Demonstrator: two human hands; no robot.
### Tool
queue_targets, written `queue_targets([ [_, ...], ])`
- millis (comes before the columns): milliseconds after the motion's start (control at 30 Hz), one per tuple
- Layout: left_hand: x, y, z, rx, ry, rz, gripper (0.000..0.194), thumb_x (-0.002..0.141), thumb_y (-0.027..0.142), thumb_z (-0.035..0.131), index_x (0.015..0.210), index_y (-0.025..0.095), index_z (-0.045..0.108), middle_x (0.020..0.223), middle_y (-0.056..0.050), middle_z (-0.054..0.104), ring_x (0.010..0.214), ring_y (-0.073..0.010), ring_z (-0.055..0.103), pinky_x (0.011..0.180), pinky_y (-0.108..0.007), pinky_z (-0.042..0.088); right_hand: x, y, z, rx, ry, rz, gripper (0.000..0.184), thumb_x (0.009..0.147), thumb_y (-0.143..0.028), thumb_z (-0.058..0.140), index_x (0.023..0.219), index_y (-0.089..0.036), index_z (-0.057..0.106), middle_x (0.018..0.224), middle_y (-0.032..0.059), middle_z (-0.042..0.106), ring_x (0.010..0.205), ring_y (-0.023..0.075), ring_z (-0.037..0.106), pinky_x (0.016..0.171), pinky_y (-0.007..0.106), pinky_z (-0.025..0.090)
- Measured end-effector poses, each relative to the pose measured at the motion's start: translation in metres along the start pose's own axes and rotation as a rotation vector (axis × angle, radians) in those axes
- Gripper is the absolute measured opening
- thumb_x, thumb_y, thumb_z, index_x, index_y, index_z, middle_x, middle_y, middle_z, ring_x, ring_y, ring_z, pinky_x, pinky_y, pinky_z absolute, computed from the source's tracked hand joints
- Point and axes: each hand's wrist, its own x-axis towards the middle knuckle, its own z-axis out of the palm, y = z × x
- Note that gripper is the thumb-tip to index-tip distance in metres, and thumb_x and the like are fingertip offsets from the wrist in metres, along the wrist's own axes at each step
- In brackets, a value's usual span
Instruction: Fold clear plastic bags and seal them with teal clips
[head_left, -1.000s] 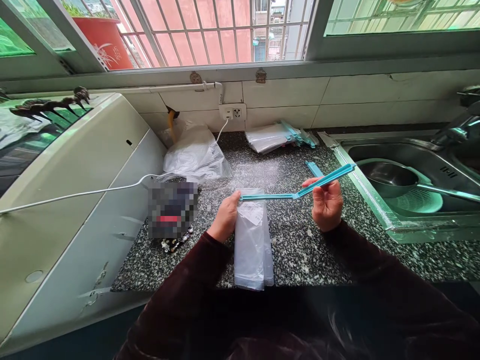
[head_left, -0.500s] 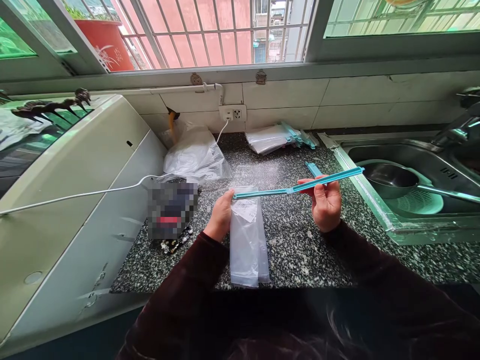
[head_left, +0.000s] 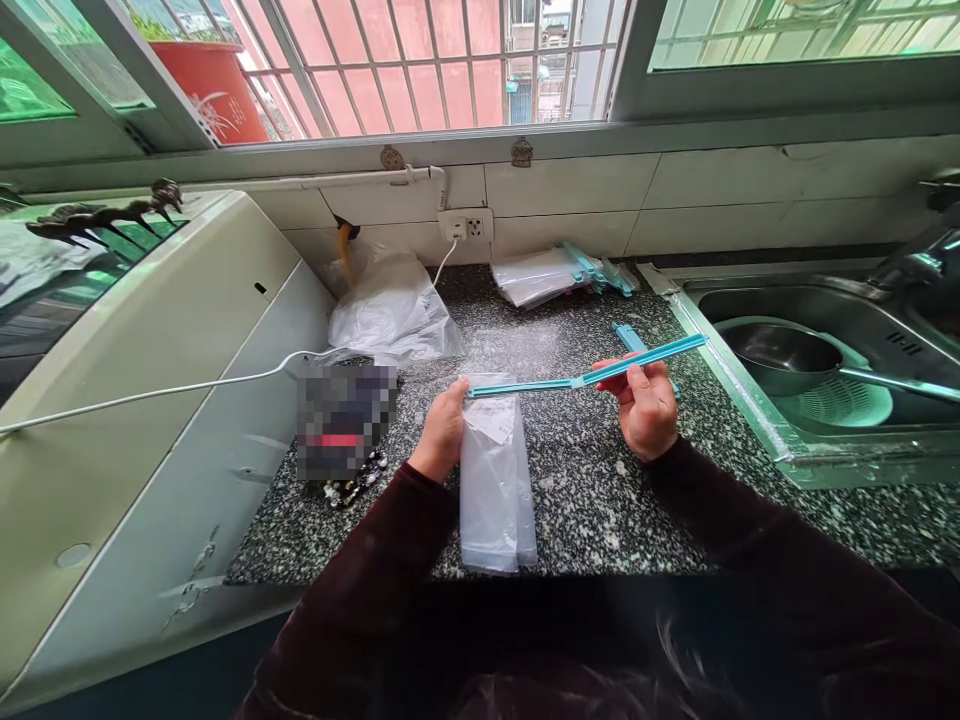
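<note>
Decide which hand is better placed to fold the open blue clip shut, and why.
Probably the right hand: it grips the free half of the blue clip, while the left hand pinches the other end at the plastic bag.

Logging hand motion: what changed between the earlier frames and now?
Left hand, teal clip and plastic bag shifted slightly left since the first frame; the clip opened flatter. Right hand edged left too. Nothing grabbed or released. Pan and spare clip stayed put.

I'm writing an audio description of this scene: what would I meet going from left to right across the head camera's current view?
Red flowerpot → pixelated dark item → left hand → clear plastic bag → right hand → dark pan.
</note>
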Motion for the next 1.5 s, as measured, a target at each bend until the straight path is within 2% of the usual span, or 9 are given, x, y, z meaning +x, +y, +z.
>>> queue_targets([
  [133, -0.002, 0.003, 0.002, 0.036, -0.009, -0.039, 0.03, 0.057, 0.043, 0.066, 0.065, 0.015, 0.059, 0.056, 0.003, 0.059, 0.059, -0.0145, 0.056, 0.059, -0.026, 0.043, 0.0, 0.0, -0.001, -0.118, -0.036, -0.055, 0.023, 0.085, -0.045, 0.05, 0.09, -0.023, 0.048, 0.079, 0.0012, 0.067, 0.066, 0.0133, 0.062, 0.055, 0.027, 0.053],
  [433, 0.002, -0.002, 0.001, 0.032, -0.011, -0.041, 0.029, 0.056, 0.042, 0.068, 0.062, 0.015, 0.058, 0.056, 0.004, 0.057, 0.058, -0.0128, 0.053, 0.061, -0.025, 0.042, -0.002, -0.003, -0.001, -0.464, -0.335, -0.095, 0.029, 0.074, -0.041, 0.066, 0.089, -0.018, 0.06, 0.084, 0.0039, 0.066, 0.063, 0.0117, 0.059, 0.056, 0.026, 0.05],
  [567, 0.004, -0.005, 0.0, 0.001, -0.037, -0.046, 0.03, 0.054, 0.043, 0.07, 0.061, 0.016, 0.059, 0.056, 0.004, 0.059, 0.056, -0.0127, 0.053, 0.058, -0.025, 0.043, -0.001, -0.004, -0.001, -0.536, -0.394, -0.161, 0.024, 0.074, -0.041, 0.065, 0.079, -0.017, 0.064, 0.079, 0.0044, 0.067, 0.059, 0.0116, 0.057, 0.052, 0.026, 0.048],
  [767, 0.002, -0.004, 0.001, -0.103, -0.249, -0.176, 0.049, 0.058, 0.059, 0.068, 0.071, 0.013, 0.064, 0.062, -0.005, 0.065, 0.069, -0.0212, 0.063, 0.066, -0.03, 0.047, 0.0, -0.007, -0.001, -0.556, -0.371, -0.214, 0.023, 0.075, -0.04, 0.065, 0.07, -0.017, 0.064, 0.072, 0.0047, 0.068, 0.057, 0.012, 0.056, 0.049, 0.025, 0.046],
  [867, -0.002, -0.002, 0.001, -0.054, -0.347, -0.186, 0.041, 0.056, 0.048, 0.073, 0.075, 0.012, 0.066, 0.067, -0.006, 0.067, 0.069, -0.0206, 0.063, 0.064, -0.028, 0.046, 0.0, -0.008, -0.002, -0.556, -0.317, -0.201, 0.023, 0.074, -0.04, 0.065, 0.072, -0.017, 0.065, 0.071, 0.004, 0.067, 0.055, 0.0111, 0.054, 0.049, 0.025, 0.045],
  [967, -0.006, -0.001, 0.001, 0.004, -0.405, -0.202, 0.033, 0.051, 0.03, 0.076, 0.077, 0.012, 0.067, 0.067, -0.004, 0.068, 0.062, -0.015, 0.061, 0.059, -0.024, 0.044, 0.001, -0.007, -0.003, -0.549, -0.231, -0.185, 0.023, 0.073, -0.041, 0.066, 0.074, -0.018, 0.065, 0.074, 0.004, 0.068, 0.056, 0.011, 0.054, 0.052, 0.025, 0.046],
  [1133, -0.009, -0.003, 0.002, -0.006, -0.436, -0.244, 0.034, 0.051, 0.028, 0.08, 0.077, 0.01, 0.068, 0.07, -0.003, 0.068, 0.058, -0.0115, 0.058, 0.058, -0.022, 0.044, 0.003, -0.005, -0.005, -0.56, -0.14, -0.15, 0.025, 0.073, -0.043, 0.067, 0.077, -0.019, 0.066, 0.076, 0.0039, 0.068, 0.057, 0.0113, 0.054, 0.054, 0.026, 0.046],
  [1367, -0.016, -0.004, 0.004, -0.049, -0.484, -0.267, 0.038, 0.054, 0.036, 0.081, 0.08, 0.01, 0.068, 0.07, -0.004, 0.068, 0.059, -0.011, 0.059, 0.059, -0.021, 0.045, -0.004, -0.002, 0.003, -0.569, -0.257, -0.155, 0.025, 0.073, -0.043, 0.066, 0.074, -0.018, 0.066, 0.07, 0.0031, 0.067, 0.055, 0.0114, 0.053, 0.051, 0.026, 0.045],
  [1500, -0.015, -0.006, 0.007, -0.039, -0.468, -0.321, 0.043, 0.052, 0.042, 0.082, 0.075, 0.009, 0.068, 0.065, -0.005, 0.067, 0.055, -0.0107, 0.058, 0.055, -0.021, 0.044, -0.009, -0.003, 0.007, -0.556, -0.31, -0.17, 0.026, 0.075, -0.043, 0.065, 0.075, -0.018, 0.066, 0.072, 0.0044, 0.067, 0.061, 0.0132, 0.056, 0.055, 0.027, 0.048],
])
